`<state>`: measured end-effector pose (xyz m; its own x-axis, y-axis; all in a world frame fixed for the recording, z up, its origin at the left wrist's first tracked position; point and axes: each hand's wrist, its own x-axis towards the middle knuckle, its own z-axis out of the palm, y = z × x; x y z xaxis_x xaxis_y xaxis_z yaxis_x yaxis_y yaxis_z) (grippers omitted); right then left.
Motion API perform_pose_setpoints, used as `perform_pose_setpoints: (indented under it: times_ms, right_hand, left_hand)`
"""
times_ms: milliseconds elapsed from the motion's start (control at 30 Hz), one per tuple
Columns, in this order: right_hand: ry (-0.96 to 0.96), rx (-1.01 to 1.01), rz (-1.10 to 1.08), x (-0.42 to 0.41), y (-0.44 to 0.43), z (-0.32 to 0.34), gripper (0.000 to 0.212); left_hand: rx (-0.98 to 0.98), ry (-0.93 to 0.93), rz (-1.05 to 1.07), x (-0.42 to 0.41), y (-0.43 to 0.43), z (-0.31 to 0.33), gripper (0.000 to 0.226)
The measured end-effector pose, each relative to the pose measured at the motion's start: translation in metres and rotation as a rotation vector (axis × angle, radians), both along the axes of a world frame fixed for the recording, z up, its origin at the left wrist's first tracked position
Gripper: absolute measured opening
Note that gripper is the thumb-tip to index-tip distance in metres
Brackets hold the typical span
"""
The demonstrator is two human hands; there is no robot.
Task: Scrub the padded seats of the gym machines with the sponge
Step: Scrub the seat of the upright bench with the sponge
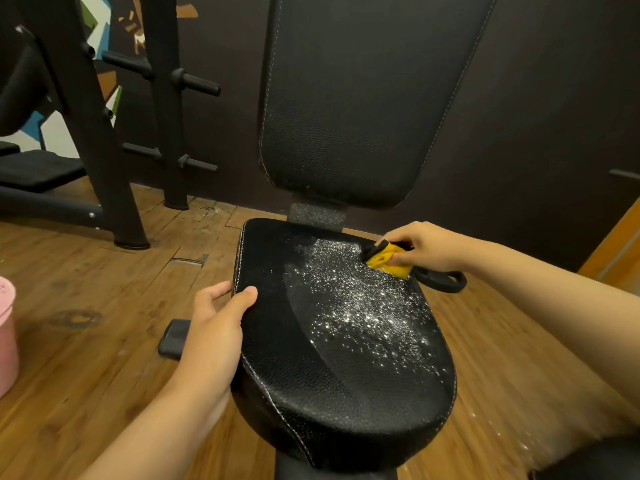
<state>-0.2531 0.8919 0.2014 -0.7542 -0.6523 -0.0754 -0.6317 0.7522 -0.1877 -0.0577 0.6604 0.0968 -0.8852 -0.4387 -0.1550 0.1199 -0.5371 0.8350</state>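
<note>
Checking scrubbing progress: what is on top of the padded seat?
Wet speckles dot the seat. The right hand holds a yellow sponge at its far right edge; the left hand grips its left edge. Surface beneath them is hidden.

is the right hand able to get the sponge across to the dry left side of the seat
Probably yes: nothing lies on the seat between the sponge in the right hand and that strip; only the left hand gripping the edge covers a spot.
</note>
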Motion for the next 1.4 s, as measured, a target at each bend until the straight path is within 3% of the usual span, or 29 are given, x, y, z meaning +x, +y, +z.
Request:
perform_pose_setpoints:
  times_ms: [300, 367, 467, 600, 733, 800, 900, 1000, 1233, 1400]
  right_hand:
    - [0.301, -0.067, -0.29, -0.055, -0.031, -0.025, 0.01]
    - [0.293, -0.129, -0.328, -0.057, -0.042, -0.03, 0.023]
    - [0.243, -0.166, -0.216, -0.035, -0.048, -0.028, 0.035]
    - [0.111, -0.114, 0.011, 0.007, -0.037, -0.017, 0.024]
    - [0.015, -0.074, 0.046, 0.011, -0.031, -0.006, 0.022]
    - [0.1, -0.093, -0.017, -0.008, -0.033, -0.012, 0.02]
    - [0.291, -0.096, -0.222, -0.042, -0.045, -0.027, 0.034]
    - [0.338, -0.12, -0.342, -0.055, -0.066, -0.036, 0.04]
    - [0.197, -0.22, -0.014, 0.012, -0.073, -0.03, 0.024]
    - [0.072, -0.112, 0.126, 0.053, -0.06, -0.013, 0.027]
  left_hand:
    - [0.004, 0.008, 0.013, -0.005, -0.001, -0.003, 0.037]
    - [0.002, 0.006, 0.011, -0.006, -0.001, -0.003, 0.037]
    - [-0.002, -0.005, 0.001, -0.004, -0.001, -0.002, 0.036]
    - [0.017, -0.011, -0.003, -0.003, -0.001, 0.0, 0.038]
    - [0.033, -0.001, 0.0, -0.002, 0.0, -0.001, 0.036]
    - [0.038, 0.003, 0.003, -0.002, 0.0, -0.001, 0.036]
    - [0.047, 0.009, -0.002, -0.003, 0.0, -0.002, 0.036]
    - [0.054, 0.014, -0.002, -0.005, -0.001, -0.004, 0.035]
    - [0.056, 0.025, -0.008, -0.004, 0.0, -0.002, 0.036]
    - [0.077, 0.021, -0.002, -0.002, 0.001, -0.002, 0.038]
